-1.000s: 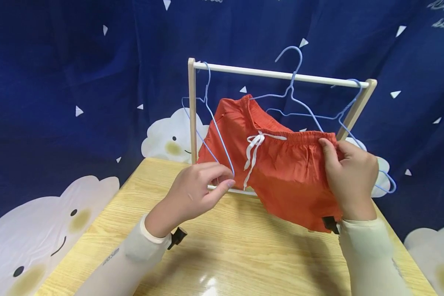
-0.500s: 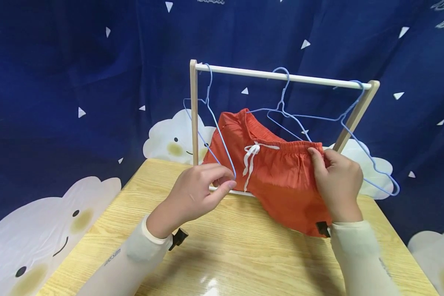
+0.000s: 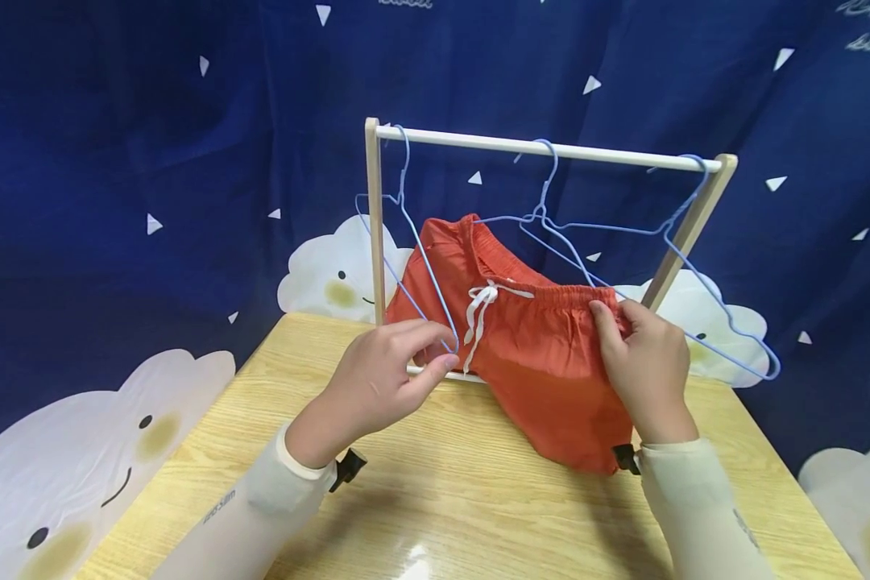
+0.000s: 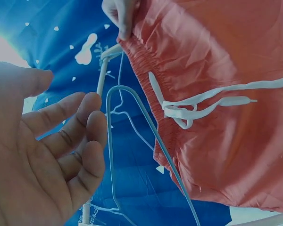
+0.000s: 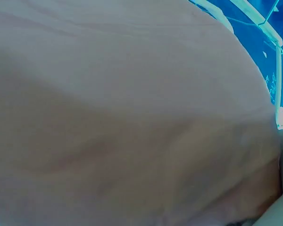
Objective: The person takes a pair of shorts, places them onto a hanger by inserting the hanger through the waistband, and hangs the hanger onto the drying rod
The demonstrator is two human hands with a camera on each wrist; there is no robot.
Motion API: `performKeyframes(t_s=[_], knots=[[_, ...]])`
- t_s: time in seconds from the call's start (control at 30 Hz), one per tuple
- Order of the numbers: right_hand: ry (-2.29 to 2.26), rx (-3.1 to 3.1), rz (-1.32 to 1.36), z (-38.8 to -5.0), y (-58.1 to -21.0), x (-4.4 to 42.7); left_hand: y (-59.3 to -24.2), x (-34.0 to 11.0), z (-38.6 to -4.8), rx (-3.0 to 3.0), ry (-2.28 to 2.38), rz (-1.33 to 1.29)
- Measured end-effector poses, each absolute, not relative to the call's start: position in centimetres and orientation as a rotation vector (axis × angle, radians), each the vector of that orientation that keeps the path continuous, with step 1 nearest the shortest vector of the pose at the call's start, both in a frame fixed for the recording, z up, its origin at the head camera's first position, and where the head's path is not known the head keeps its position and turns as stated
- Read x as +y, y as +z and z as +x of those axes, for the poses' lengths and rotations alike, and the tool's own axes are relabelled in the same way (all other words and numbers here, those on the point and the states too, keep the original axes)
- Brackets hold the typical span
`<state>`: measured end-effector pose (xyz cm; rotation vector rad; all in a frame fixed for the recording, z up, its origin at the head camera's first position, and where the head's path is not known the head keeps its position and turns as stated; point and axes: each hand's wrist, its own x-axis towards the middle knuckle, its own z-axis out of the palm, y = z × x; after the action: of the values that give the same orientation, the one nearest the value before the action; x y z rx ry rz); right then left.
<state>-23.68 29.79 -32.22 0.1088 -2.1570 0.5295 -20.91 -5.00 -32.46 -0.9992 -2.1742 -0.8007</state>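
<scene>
Red shorts (image 3: pixel 551 354) with an elastic waistband and a white drawstring bow (image 3: pixel 487 294) hang from the middle blue wire hanger (image 3: pixel 541 211), whose hook is over the rack's bar. At the waistband's right end, my right hand (image 3: pixel 648 362) pinches the fabric between thumb and fingers. My left hand (image 3: pixel 380 370) stays by the lower corner of the left hanger (image 3: pixel 429 270). In the left wrist view that left hand (image 4: pixel 52 150) has loosely bent fingers and holds nothing, the hanger corner (image 4: pixel 119 87) just beyond them. Blurred shorts fabric (image 5: pixel 132 117) fills most of the right wrist view.
The small rack has a white top bar (image 3: pixel 471 141) and wooden side posts. Another bare blue hanger (image 3: pixel 685 211) hangs at its right end. Under it all is a wood-grain table (image 3: pixel 442 483). A dark blue curtain (image 3: pixel 152 121) with clouds hangs behind.
The middle hanger's hook has come down from above the bar onto it. My right hand and the shorts have moved down and left. The left hand stays nearly in place.
</scene>
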Motion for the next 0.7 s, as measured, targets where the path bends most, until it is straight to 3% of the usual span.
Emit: performKeyframes(t_s=[0.43, 0.7], knots=[[0.719, -2.381, 0.155, -22.1, -37.5, 33.1, -32.8, -5.9, -22.0, -2.346, -0.733, -0.843], [0.773, -2.708, 0.425, -21.8, -40.1, 36.2, -34.1, -6.8, -22.6, -2.737, -0.508, -0.765]])
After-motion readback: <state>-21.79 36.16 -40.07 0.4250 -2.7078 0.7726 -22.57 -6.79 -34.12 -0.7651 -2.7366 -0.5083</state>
